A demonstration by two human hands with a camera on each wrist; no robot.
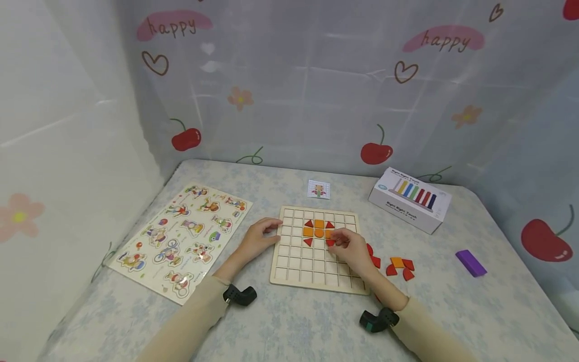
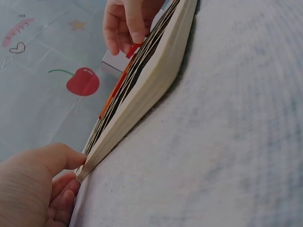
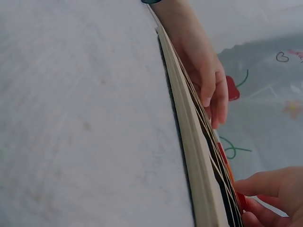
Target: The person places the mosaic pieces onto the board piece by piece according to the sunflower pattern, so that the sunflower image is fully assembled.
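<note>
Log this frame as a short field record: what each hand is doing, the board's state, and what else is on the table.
left hand: rests on left edge of grid board
right hand: pinches red triangle at the board's pattern
pattern: orange and red pieces in upper cells
loose pieces: right of board
others: character puzzle, pattern card, white box, purple block

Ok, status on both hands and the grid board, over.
Left hand rests on the wooden grid board at its left edge. Right hand pinches a red triangle piece over the board. Nothing in the way; spare pieces lie right of the board.
</note>
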